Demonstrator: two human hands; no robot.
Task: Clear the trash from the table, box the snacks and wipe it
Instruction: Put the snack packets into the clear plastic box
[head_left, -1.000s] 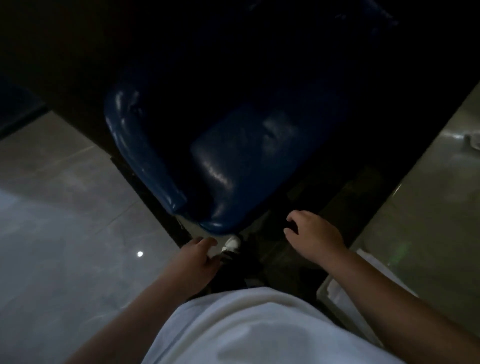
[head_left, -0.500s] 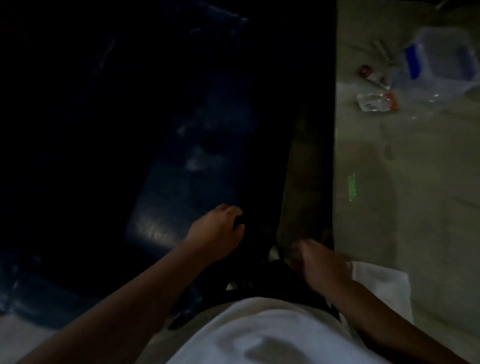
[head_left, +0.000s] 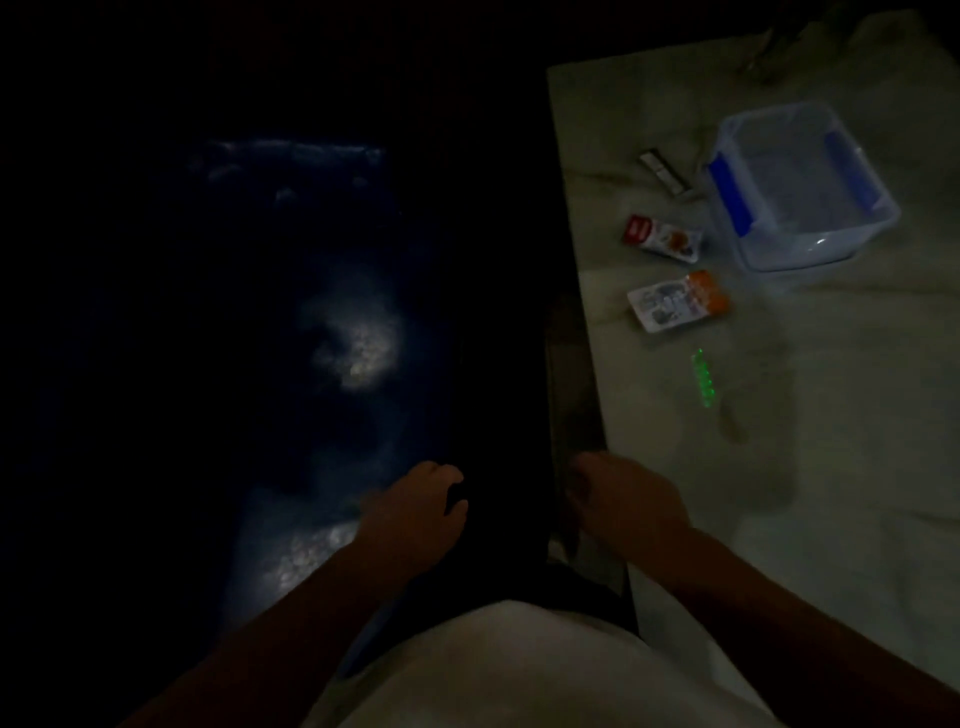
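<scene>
The scene is very dark. My left hand (head_left: 415, 512) is curled round something black that I cannot identify, over the dark gap beside the table (head_left: 857, 467). My right hand (head_left: 623, 501) hovers at the table's left edge with its fingers curled; what it holds, if anything, is hidden. On the pale table stands a clear plastic box (head_left: 800, 187) with blue handles, open and looking empty. Left of the box lie a red-and-white snack packet (head_left: 662, 238), an orange-and-white snack packet (head_left: 678, 300) and a thin dark bar (head_left: 665, 171).
A dark blue glossy seat (head_left: 348, 348) fills the left half of the view. A row of green light spots (head_left: 704, 379) and a brownish stain (head_left: 732, 423) mark the table. A white cloth (head_left: 670, 618) lies under my right forearm at the table's near edge.
My view has swung right from the blue chair and floor to the table with the box and snacks. Both hands stay low in front of me, fingers now more curled.
</scene>
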